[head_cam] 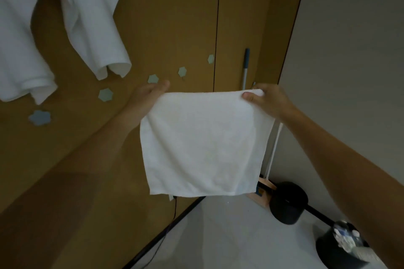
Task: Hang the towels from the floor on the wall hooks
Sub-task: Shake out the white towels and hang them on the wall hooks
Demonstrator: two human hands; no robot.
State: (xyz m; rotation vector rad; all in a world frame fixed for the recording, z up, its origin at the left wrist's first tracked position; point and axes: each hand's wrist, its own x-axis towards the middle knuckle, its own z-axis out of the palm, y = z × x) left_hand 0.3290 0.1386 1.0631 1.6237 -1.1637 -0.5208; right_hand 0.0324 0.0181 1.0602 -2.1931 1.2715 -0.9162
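Towel (203, 144) hanging flat, top edge horizontal, left hand (150, 96), right hand (267, 101) pinching corners

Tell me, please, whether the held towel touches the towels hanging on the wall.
Apart. The head view shows brown wall between the held towel and the nearest hanging towel.

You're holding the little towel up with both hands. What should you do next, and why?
Probably move the small towel toward the bare hook next to the left hand and drape its top edge over it. The left hand and right hand pinch its top corners, so it hangs spread, and that hook is nearest.
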